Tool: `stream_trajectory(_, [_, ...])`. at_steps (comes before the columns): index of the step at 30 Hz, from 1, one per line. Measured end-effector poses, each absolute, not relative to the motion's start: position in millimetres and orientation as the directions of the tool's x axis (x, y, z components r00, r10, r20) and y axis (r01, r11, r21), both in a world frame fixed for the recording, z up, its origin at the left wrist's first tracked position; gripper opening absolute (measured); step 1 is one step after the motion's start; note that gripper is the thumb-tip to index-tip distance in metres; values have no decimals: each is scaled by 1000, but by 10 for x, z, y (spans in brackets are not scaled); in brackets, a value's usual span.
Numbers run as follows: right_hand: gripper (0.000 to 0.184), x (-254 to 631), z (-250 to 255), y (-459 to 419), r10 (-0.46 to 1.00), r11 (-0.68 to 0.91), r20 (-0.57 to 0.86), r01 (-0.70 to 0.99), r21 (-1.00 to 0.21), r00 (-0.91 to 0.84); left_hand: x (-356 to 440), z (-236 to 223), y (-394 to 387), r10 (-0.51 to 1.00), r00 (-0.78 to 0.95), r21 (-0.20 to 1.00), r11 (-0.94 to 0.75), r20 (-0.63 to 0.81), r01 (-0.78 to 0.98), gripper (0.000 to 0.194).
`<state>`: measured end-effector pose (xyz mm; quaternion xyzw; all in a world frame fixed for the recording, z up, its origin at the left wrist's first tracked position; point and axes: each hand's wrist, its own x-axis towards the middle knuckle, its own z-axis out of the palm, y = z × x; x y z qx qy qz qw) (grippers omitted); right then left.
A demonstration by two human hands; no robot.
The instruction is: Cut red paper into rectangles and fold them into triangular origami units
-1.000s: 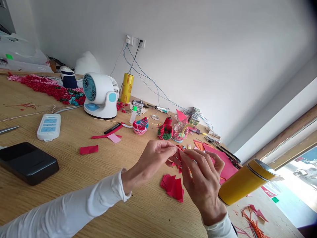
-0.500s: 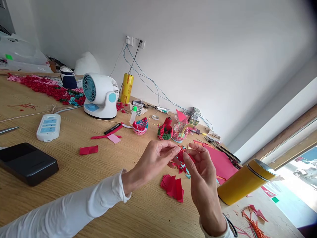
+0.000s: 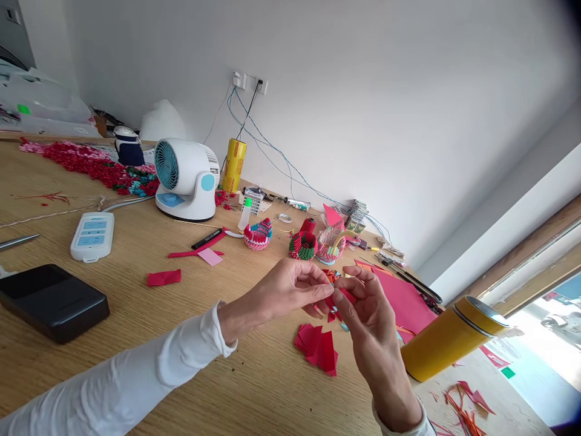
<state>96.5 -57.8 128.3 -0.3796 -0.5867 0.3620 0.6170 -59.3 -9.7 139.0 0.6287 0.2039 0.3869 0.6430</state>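
Observation:
My left hand (image 3: pixel 295 289) pinches thumb to index finger over the middle of the table. Against its fingertips, my right hand (image 3: pixel 373 321) is closed too, thumb and fingers bent around a small piece of red paper (image 3: pixel 348 295). Fingers cover most of that piece, so its folds cannot be made out. Just below my hands lies a pile of red paper slips (image 3: pixel 318 350). Behind the fingertips are small folded paper pieces in orange, red and blue, partly hidden.
Folded-paper baskets (image 3: pixel 258 235) and a swan-like paper figure (image 3: pixel 331 242) stand behind my hands. At right are red paper sheets (image 3: pixel 403 300) and a yellow flask (image 3: pixel 454 339). A white fan (image 3: pixel 188 181), a power strip (image 3: pixel 93 236) and a black power bank (image 3: pixel 52 303) sit at left.
The red paper between my fingertips shows less now, and my fingertips have come closer together. The whole view has shifted slightly; the things on the table stay in place.

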Motion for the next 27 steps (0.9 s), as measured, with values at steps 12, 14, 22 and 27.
stream_trajectory(12, [33, 1008, 1338, -602, 860, 505, 509, 102, -857, 15, -593, 1425, -145, 734, 639, 969, -115, 232, -221, 37])
stream_trajectory(14, [34, 1003, 1352, -611, 861, 505, 508, 96, -858, 11, -596, 1424, -145, 733, 636, 966, -117, 242, -232, 36])
stream_trajectory(22, [35, 980, 1327, -603, 848, 514, 521, 88, -853, 98, -546, 1414, -179, 794, 543, 951, -138, 273, -277, 38])
stream_trajectory(27, [34, 987, 1328, -614, 842, 522, 528, 81, -849, 109, -551, 1417, -191, 801, 534, 954, -149, 271, -260, 33])
